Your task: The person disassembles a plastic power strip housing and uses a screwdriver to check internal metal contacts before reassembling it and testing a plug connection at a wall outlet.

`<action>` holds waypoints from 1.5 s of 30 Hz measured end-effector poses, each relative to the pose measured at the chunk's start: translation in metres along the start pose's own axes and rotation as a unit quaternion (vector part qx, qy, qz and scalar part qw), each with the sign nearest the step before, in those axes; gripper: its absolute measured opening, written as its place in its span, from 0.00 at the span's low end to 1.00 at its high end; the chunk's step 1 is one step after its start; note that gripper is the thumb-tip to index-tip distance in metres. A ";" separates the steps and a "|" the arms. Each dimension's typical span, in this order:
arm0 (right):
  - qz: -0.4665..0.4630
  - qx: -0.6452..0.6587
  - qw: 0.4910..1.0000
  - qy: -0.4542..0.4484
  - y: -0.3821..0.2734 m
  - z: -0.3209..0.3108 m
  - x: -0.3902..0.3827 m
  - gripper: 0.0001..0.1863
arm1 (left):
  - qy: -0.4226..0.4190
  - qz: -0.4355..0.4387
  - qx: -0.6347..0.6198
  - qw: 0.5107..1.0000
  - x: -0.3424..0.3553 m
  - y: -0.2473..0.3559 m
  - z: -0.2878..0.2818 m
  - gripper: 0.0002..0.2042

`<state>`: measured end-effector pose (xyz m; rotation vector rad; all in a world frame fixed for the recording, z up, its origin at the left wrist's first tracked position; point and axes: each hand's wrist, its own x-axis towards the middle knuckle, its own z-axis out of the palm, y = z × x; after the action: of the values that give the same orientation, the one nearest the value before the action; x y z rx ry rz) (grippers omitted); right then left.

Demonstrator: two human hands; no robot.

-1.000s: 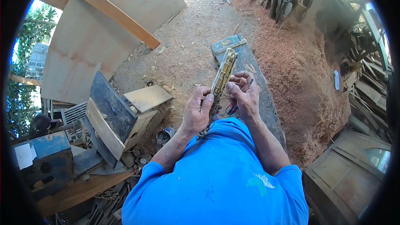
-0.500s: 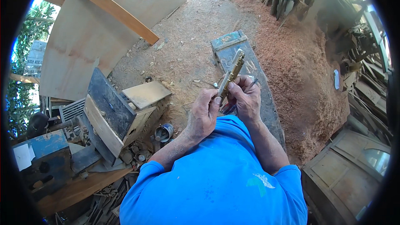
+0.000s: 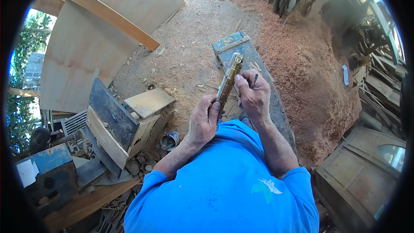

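Ground (image 3: 189, 56) below, metal strip (image 3: 230, 75) juts from left grip (image 3: 204, 121).

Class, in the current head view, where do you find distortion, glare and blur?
Head view: dark corners, and the pale sheet bows along its left edge; head view: daylight glares white behind the leaves; head view: haze softens part of the scrap wood, while the left hand and right hand look fairly sharp.
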<state>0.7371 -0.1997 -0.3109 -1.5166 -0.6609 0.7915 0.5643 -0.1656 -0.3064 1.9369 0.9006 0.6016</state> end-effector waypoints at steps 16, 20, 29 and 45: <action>0.014 0.062 0.997 0.044 -0.006 0.009 -0.003 0.06 | -0.005 -0.063 -0.151 0.987 0.004 0.004 -0.003 0.10; -0.027 0.027 0.998 0.058 -0.009 0.010 -0.002 0.07 | -0.028 -0.081 -0.159 0.984 0.002 0.002 -0.003 0.11; 0.002 0.026 0.999 0.037 -0.014 0.008 0.002 0.07 | -0.039 -0.059 -0.116 0.991 0.001 -0.002 -0.005 0.13; 0.034 0.038 0.999 -0.016 -0.023 -0.005 0.008 0.09 | -0.033 -0.023 -0.076 0.996 -0.007 -0.003 -0.001 0.14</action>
<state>0.7472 -0.1942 -0.2882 -1.4649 -0.5994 0.8847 0.5580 -0.1699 -0.3085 1.7853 0.8320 0.5581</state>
